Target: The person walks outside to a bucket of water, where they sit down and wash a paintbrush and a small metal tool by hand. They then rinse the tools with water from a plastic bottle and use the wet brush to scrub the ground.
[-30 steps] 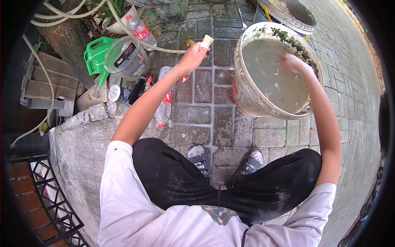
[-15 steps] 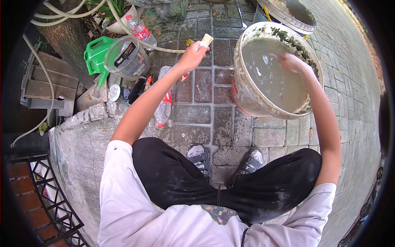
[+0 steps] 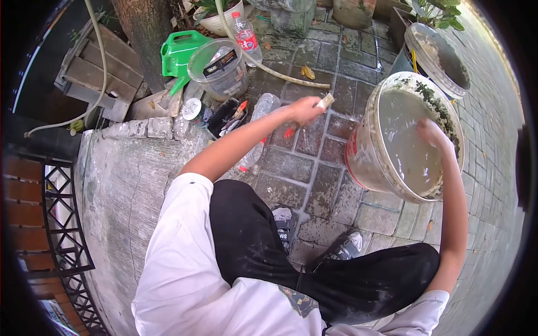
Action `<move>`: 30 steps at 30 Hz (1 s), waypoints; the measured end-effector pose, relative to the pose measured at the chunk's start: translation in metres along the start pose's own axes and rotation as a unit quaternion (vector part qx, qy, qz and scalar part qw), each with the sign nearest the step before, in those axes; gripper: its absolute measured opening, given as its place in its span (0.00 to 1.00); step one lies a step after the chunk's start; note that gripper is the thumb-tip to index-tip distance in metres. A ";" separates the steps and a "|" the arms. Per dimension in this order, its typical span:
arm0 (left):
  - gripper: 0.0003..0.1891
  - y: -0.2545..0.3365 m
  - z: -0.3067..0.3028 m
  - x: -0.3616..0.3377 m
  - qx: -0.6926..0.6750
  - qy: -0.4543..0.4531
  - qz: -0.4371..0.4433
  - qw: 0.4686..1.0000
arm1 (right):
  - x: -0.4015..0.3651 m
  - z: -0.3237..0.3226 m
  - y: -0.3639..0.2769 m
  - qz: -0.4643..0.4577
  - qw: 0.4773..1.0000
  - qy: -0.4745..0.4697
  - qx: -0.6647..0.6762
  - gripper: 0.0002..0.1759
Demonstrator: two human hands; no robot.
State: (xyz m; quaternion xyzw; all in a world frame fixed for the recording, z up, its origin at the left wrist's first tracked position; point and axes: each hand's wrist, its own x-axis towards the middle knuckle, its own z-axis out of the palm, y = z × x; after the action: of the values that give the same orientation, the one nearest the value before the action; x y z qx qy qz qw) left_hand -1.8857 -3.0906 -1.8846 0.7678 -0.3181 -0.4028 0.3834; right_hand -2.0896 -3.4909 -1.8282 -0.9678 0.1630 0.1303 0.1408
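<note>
My left hand (image 3: pixel 306 111) is closed around a paintbrush (image 3: pixel 325 101) with pale bristles pointing away to the right. A red end of the brush shows below my fingers. The hand hovers over the brick paving, left of a large dirty white bucket (image 3: pixel 364 148). Cloudy grey water (image 3: pixel 406 126) fills much of that bucket, and dark green residue clings to its inner wall. My right hand (image 3: pixel 431 134) reaches over the near right rim to the water. Its fingertips are hidden there, so I cannot see whether they hold anything. Beneath my left forearm lies a clear plastic bottle (image 3: pixel 265 106).
A hose (image 3: pixel 297 82) ends on the paving beyond my left hand. At left stand a green watering can (image 3: pixel 182 53), a clear tub (image 3: pixel 227 84), an upright bottle (image 3: pixel 246 39) and a lidded jar (image 3: pixel 193 111). A second bucket (image 3: pixel 440 61) is behind the first.
The view has swung left. My left hand, with the paintbrush, has come lower and closer to me, away from the hose end. My right hand stays in the bucket.
</note>
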 end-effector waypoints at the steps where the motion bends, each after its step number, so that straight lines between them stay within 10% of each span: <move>1: 0.15 -0.008 0.004 -0.005 -0.003 0.014 0.022 1.000 | -0.020 -0.015 -0.030 0.011 1.000 0.001 0.014 0.14; 13: 0.25 -0.136 0.073 -0.005 -0.206 0.121 -0.050 0.970 | 0.001 0.004 -0.001 0.035 0.996 -0.048 -0.063 0.15; 16: 0.26 -0.128 0.060 0.005 -0.176 0.145 0.001 0.974 | 0.000 0.007 -0.001 0.046 0.997 -0.033 -0.048 0.14; 20: 0.27 -0.127 0.046 -0.001 0.199 0.254 0.015 0.946 | 0.023 0.029 0.042 -0.008 0.998 -0.061 -0.002 0.14; 27: 0.16 -0.069 -0.027 -0.063 0.162 0.362 0.115 0.911 | 0.005 0.007 0.007 0.027 0.999 -0.022 0.035 0.16; 30: 0.13 -0.044 -0.105 -0.082 0.273 0.489 0.237 0.794 | 0.011 0.010 0.020 0.040 0.998 -0.034 0.036 0.15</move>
State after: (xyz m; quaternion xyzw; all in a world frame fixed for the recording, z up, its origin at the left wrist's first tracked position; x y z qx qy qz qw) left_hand -1.8261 -2.9682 -1.8506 0.8355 -0.3572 0.2333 0.3462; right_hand -2.0889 -3.5089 -1.8450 -0.9499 0.2015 0.1624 0.1755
